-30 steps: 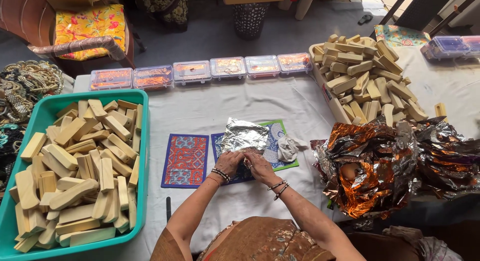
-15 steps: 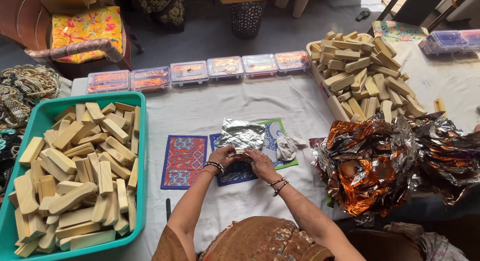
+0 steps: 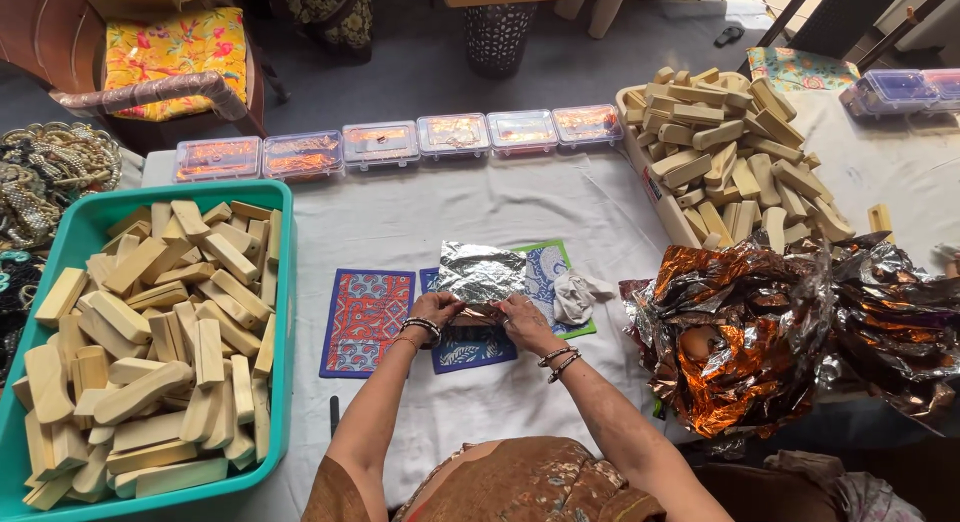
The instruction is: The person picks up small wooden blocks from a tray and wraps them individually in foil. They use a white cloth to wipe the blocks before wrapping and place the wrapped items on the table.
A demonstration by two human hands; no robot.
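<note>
1. The left hand point(image 3: 436, 307) and right hand point(image 3: 520, 317) meet at the near edge of a crinkled silver foil sheet point(image 3: 482, 272); each grip is closed, fingers pinching the foil's lower edge around something small that I cannot make out.
2. The foil lies on patterned cloth mats, a blue one point(image 3: 470, 347) under the hands, a red-and-blue one point(image 3: 366, 320) just left of it and a green-edged one point(image 3: 553, 272) behind.
3. A crumpled white scrap point(image 3: 574, 294) sits just right of the foil.
4. All of this rests on the counter point(image 3: 420, 212), covered in white cloth.
5. Left stands a teal tub point(image 3: 282, 282) full of pale wooden blocks point(image 3: 150, 352).
6. Right lies a heap of copper-and-silver foil point(image 3: 760, 342), with a second pile of wooden blocks point(image 3: 730, 162) behind it.
7. A row of clear lidded boxes point(image 3: 400, 142) lines the far edge.
</note>
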